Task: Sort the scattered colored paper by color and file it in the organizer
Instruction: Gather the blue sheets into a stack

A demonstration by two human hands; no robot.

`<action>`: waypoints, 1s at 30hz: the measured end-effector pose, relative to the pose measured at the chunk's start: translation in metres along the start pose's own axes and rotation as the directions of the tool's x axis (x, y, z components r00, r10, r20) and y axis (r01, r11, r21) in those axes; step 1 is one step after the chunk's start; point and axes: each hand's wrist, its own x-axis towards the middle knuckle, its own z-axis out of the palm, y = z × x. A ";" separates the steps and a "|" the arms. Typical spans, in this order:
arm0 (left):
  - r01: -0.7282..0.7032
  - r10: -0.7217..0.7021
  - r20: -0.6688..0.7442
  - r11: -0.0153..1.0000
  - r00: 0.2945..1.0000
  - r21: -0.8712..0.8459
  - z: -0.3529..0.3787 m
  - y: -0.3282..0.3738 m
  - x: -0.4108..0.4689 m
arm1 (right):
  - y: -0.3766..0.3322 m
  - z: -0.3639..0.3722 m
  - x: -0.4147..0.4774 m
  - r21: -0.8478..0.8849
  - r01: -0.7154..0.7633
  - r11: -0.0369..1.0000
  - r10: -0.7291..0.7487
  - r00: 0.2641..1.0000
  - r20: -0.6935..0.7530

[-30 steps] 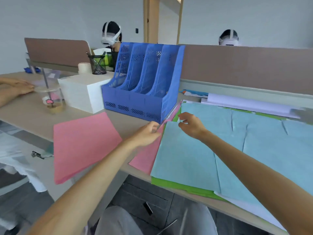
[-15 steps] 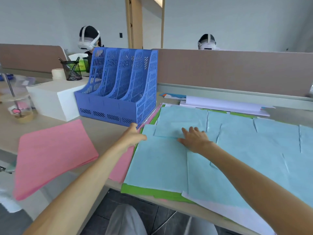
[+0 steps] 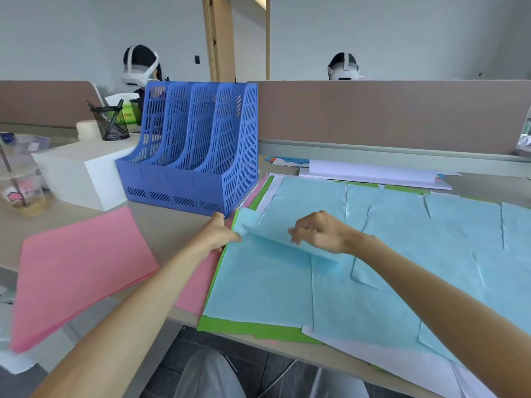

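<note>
Pink is the only colour you have gathered so far: a pink stack (image 3: 77, 271) lies at the front left of the worktop (image 3: 166, 222), its near corner hanging over the edge. Nothing is filed yet, by my reading. The blue organizer (image 3: 195, 156) stands at mid-worktop, and every slot I can see into holds no paper. Behind it to the left, a mesh pen cup (image 3: 110, 122) holding pens sits on a white box (image 3: 80, 173).

Your hands are close together just in front of the organizer's right front corner. The left hand (image 3: 219, 232) rests at the left edge of the spread, over a loose pink sheet (image 3: 195, 285); I cannot tell whether it grips anything. The right hand (image 3: 321, 231) has curled fingers pinching the top blue sheet (image 3: 275, 225), whose left corner is peeled up.

To the right, blue sheets (image 3: 402, 254) cover the worktop, with green paper (image 3: 247, 328) and white paper (image 3: 402, 366) beneath. Most of the sorting, and all the filing, looks undone.
</note>
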 end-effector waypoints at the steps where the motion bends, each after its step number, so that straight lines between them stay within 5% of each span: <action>1: -0.001 0.001 -0.008 0.999 1.000 0.046 0.001 -0.001 0.000 | 0.003 0.000 0.000 0.075 -0.084 0.994 0.085 0.996 -0.008; 6: -0.073 0.081 -0.092 0.993 0.992 0.089 0.005 -0.008 0.006 | 0.031 0.017 0.000 -0.428 -0.439 0.790 0.505 0.862 0.049; 10: -0.128 0.147 -0.125 0.981 0.981 0.144 0.002 -0.005 0.007 | 0.031 0.026 0.000 -0.412 -0.402 0.818 0.464 0.884 0.059; 15: -0.207 0.311 -0.203 0.888 0.929 0.411 -0.005 0.004 0.008 | 0.030 0.028 0.007 -0.311 -0.360 0.880 0.399 0.914 0.070; 19: -0.231 0.419 -0.315 0.839 0.851 0.492 -0.007 0.009 0.002 | 0.038 0.016 0.006 -0.266 -0.522 0.810 0.526 0.848 -0.065; 22: -0.256 0.378 -0.290 0.889 0.879 0.380 -0.002 0.011 0.007 | 0.043 0.015 0.001 -0.323 -0.606 0.727 0.635 0.772 -0.019; 30: -0.121 0.097 -0.147 0.980 0.984 -0.160 0.002 0.009 0.022 | 0.048 0.010 0.003 -0.241 -0.568 0.787 0.586 0.811 -0.001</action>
